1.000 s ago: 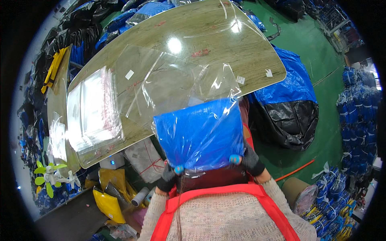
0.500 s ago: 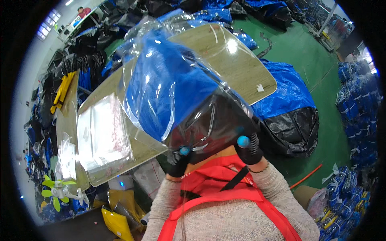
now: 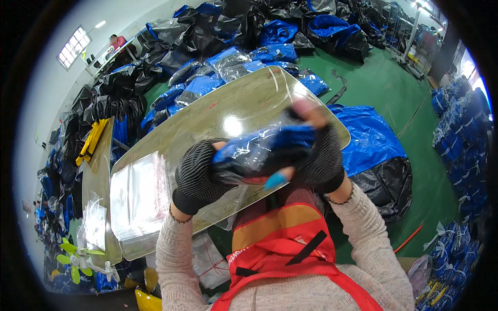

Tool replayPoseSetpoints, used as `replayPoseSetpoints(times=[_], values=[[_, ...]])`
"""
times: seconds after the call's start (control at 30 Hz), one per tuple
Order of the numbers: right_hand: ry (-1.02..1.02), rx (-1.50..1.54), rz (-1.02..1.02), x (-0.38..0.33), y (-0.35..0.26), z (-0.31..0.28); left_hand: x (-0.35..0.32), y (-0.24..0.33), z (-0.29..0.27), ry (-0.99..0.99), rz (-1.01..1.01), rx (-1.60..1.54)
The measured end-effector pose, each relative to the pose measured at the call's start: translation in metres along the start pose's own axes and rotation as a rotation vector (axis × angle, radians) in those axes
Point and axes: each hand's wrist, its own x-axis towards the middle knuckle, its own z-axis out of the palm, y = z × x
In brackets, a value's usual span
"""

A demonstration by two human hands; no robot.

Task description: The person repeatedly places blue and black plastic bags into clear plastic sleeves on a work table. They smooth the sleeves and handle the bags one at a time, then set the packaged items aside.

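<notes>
A blue-and-black folded cover in a clear plastic bag (image 3: 264, 150) is held above the table, bunched into a compact bundle. My left hand (image 3: 199, 173), in a dark knitted glove with bare fingertips, is closed round the bundle's left end. At the other end, my right hand (image 3: 324, 153) wraps the bundle, its blue-capped thumb along the lower edge. The raised fingers of that hand are smeared by motion. Under both hands lies the wood-patterned table (image 3: 228, 106). A stack of clear plastic bags (image 3: 140, 194) rests on it, left of my left hand.
Bagged blue-and-black bundles (image 3: 202, 85) lie beyond the table. A large blue-and-black cover (image 3: 371, 140) spreads over the green floor at right. Tied blue bundles (image 3: 461, 140) are piled along the right side. A small green-bladed fan (image 3: 78, 259) stands at lower left.
The bagged cover, spread wide and raised before, is now squeezed into a small bundle lower down. My hands have moved from its near edge to its two ends. More of the table shows.
</notes>
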Motion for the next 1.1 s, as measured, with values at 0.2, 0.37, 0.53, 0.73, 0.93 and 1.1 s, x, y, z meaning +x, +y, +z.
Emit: replayPoseSetpoints(times=[0.2,0.37,0.53,0.73,0.93,1.1], values=[[0.351,0.874,1.034,-0.015,0.030,0.014,-0.023,-0.023,0.055,0.342,-0.250,-0.334],[0.673,0.768,0.792,-0.023,0.035,0.029,-0.015,0.013,0.059,0.640,-0.363,-0.928],[0.737,0.674,0.737,-0.025,0.029,0.058,-0.023,0.024,0.039,0.639,-0.419,-0.878],[0.616,0.531,0.700,-0.009,0.009,0.067,-0.024,0.002,0.035,0.780,-0.640,-0.467],[0.529,0.095,-0.041,0.059,-0.013,0.014,-0.006,0.013,-0.038,0.932,-0.318,0.788],[0.522,0.013,-0.125,0.089,-0.039,-0.013,0.000,0.026,-0.099,0.900,-0.519,-0.353]])
